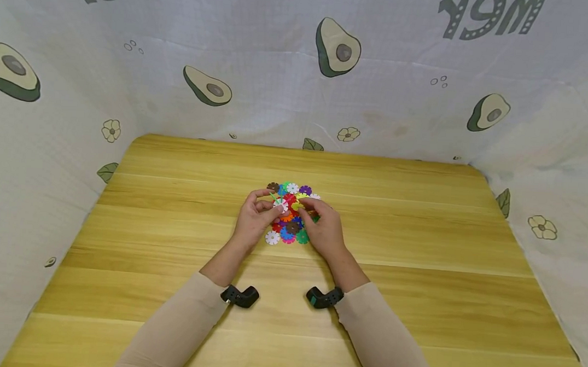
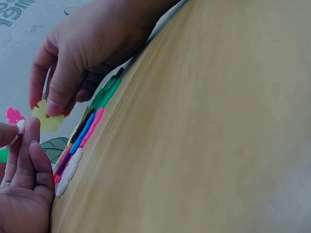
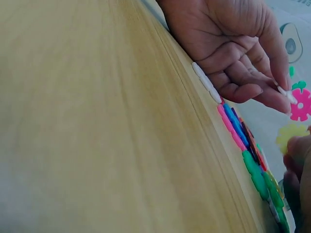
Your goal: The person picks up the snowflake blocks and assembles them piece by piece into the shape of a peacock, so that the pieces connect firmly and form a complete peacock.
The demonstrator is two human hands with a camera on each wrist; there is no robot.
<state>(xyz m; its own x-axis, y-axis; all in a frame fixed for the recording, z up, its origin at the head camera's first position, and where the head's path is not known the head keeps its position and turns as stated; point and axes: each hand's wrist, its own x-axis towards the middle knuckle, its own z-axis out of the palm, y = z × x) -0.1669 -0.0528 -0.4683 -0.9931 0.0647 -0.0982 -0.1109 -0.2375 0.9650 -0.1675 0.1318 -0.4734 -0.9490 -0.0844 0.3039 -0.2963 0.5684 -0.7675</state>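
Observation:
My left hand (image 1: 254, 220) pinches a white notched plastic disc (image 1: 280, 206) between thumb and fingers. A pink disc (image 3: 301, 104) is joined to it, with a green disc (image 3: 299, 85) beyond the pink one. Opposite, my right hand (image 1: 326, 229) pinches a yellow notched disc (image 2: 47, 120) by its edge. Both hands are close together, a small gap showing between the yellow disc and the joined pieces in the right wrist view. Beneath them lies a pile of multicoloured discs (image 1: 288, 233), partly covered by the hands.
The pile sits near the middle of a wooden table (image 1: 420, 227). White cloth (image 1: 269, 73) with avocado prints hangs behind and at both sides. Dark wrist bands (image 1: 242, 297) show on both sleeves.

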